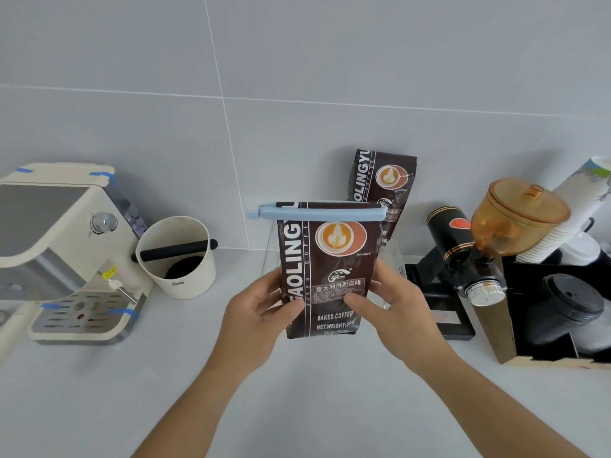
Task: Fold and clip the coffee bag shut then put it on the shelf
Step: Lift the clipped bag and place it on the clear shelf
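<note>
The coffee bag [325, 269] hides most of the clear shelf [391, 259] behind it.

Grey counter [99, 391]: espresso machine [62, 252] far left, knock box [177, 259] beside it, grinder [463, 259] right, cup box [545, 319] far right.

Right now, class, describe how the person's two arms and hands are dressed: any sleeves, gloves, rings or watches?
Both forearms are bare up to the frame's edge: no sleeves show. The left hand and right hand wear no gloves, and no rings, watch or bracelet can be seen.
</note>
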A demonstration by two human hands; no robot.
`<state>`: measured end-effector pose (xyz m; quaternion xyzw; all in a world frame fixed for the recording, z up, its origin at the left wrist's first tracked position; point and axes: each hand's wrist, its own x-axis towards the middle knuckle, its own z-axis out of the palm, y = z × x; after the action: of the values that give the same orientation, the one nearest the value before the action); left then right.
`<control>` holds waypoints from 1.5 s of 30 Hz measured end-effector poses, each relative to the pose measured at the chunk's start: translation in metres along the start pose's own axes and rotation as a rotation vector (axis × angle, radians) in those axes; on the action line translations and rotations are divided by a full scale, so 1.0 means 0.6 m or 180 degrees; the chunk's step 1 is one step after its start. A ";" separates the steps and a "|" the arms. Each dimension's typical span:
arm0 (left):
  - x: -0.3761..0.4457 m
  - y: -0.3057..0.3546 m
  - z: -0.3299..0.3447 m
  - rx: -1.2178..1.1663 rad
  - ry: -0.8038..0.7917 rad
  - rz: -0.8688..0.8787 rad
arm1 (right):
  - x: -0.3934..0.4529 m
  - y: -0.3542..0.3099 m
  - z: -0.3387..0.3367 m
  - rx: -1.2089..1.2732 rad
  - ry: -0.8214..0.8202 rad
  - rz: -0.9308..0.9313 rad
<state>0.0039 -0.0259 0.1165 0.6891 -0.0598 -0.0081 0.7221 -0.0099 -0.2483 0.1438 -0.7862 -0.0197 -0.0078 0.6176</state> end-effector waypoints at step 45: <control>0.365 -0.074 -0.018 0.0659 0.0016 0.0181 | 0.335 0.027 0.067 -0.0450 0.0661 0.0585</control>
<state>0.2257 -0.0378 0.0882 0.7581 -0.0780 0.0203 0.6472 0.1914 -0.2087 0.1260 -0.8212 0.1168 -0.0339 0.5575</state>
